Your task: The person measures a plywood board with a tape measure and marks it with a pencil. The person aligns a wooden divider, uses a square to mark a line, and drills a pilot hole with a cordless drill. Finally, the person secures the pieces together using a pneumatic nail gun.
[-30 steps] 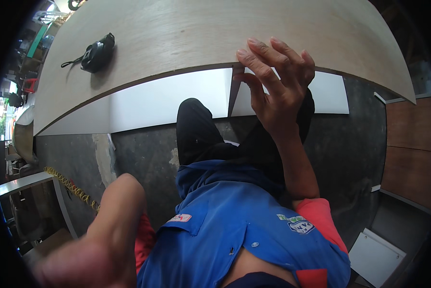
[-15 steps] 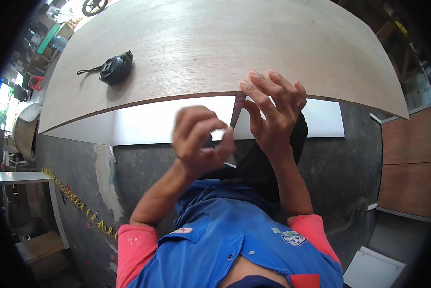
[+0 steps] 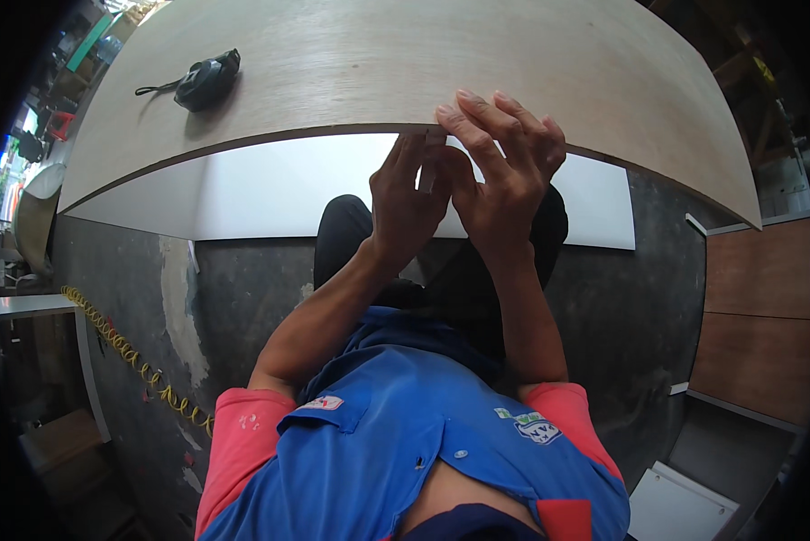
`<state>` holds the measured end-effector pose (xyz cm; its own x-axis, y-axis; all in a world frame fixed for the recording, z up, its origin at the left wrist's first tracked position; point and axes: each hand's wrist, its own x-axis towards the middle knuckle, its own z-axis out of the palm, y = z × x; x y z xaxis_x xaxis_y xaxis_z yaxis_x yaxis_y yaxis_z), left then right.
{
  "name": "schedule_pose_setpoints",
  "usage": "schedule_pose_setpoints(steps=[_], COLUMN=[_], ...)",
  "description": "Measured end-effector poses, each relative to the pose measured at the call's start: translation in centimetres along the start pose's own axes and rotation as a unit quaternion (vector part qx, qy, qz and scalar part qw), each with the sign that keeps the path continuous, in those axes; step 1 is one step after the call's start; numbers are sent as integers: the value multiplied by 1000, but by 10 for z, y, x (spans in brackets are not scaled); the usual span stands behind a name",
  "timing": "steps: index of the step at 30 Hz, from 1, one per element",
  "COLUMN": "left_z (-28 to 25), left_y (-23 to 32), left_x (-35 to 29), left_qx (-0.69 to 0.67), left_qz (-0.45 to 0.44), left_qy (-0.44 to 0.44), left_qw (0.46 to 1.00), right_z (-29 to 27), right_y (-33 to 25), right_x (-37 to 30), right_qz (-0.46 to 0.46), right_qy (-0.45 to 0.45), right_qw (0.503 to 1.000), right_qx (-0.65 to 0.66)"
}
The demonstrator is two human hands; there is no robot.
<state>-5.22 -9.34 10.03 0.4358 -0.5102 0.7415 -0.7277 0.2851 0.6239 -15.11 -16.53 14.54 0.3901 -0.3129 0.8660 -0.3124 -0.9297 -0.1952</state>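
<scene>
Touching the near edge of a broad plywood panel [image 3: 360, 86], the right hand [image 3: 509, 194] lays its spread fingertips on top, thumb bent below; whether it truly grips the edge cannot be told; the left hand [image 3: 407, 207], just beside it, has its fingers raised to the same edge, and any grasp there cannot be made out; the panel lies above a white board [image 3: 279, 194]; a black tape measure [image 3: 208, 83] rests on it toward the left.

Smooth, fine-grained wooden board [image 3: 360, 81], smooth white panel [image 3: 279, 189], matt blue cloth shirt [image 3: 369, 424]
</scene>
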Motion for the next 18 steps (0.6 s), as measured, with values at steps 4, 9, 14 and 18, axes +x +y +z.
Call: schedule_pose_setpoints(steps=[4,9,14,18], left_z=[5,0,2,0], left_y=[2,0,-3,-2], left_x=[-3,-4,-5,-3], left_qx=[-10,16,25,16], left_qz=[-19,23,16,3], left_qy=[13,-8,-11,-4], left_qw=[1000,1000,999,1000], right_z=[-3,-5,-5,-2], right_y=[2,0,1,1], right_x=[-3,-3,-3,-2], right_qz=[0,0,-3,-8], right_qy=[-2,-5,-6,3], right_qw=[1000,1000,1000,1000], right_qx=[8,12,9,10])
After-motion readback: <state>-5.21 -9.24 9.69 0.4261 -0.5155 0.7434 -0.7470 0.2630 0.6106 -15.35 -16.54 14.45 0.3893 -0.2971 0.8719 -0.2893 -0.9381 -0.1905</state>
